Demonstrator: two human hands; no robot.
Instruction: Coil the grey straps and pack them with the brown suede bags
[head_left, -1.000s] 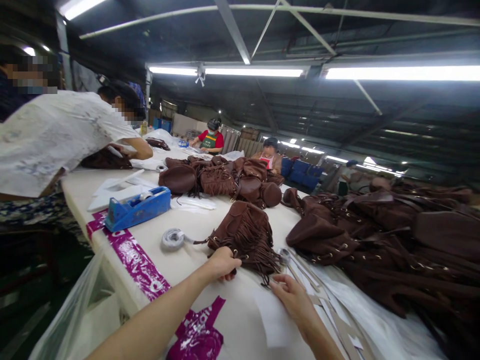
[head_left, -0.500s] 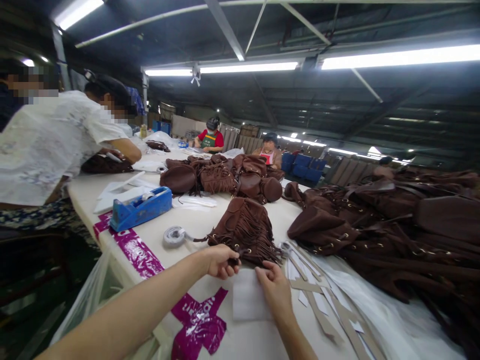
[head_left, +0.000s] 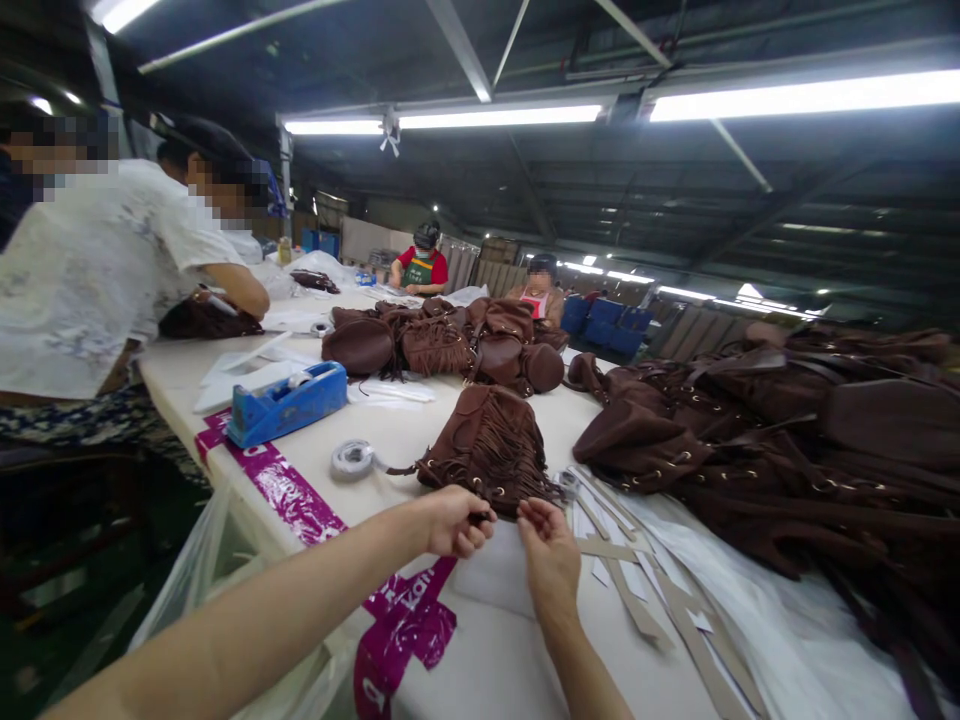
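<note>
A brown fringed drawstring bag (head_left: 491,445) lies on the table in front of me, its metal eyelets toward me. My left hand (head_left: 459,522) is closed at the bag's near edge, with a small dark brown piece showing between thumb and fingers; I cannot tell which part of the bag it is. Close by on the right, my right hand (head_left: 549,545) has thumb and fingertips pinched together at the same edge. What those fingers hold, if anything, is too small to make out. Beneath the hands lies a white sheet (head_left: 491,575).
Left of the bag are a grey-white roll (head_left: 352,459) and a blue tape dispenser (head_left: 289,402). Purple printed tape (head_left: 289,497) runs along the table. Brown bags (head_left: 442,345) sit behind, with a large pile (head_left: 750,440) at right. Cardboard strips (head_left: 637,595) lie nearby. A co-worker (head_left: 112,270) leans in at left.
My view has shifted slightly. My right hand has risen closer to the bag's edge, and its fingertips have come together. The left hand stays closed on the dark piece.
</note>
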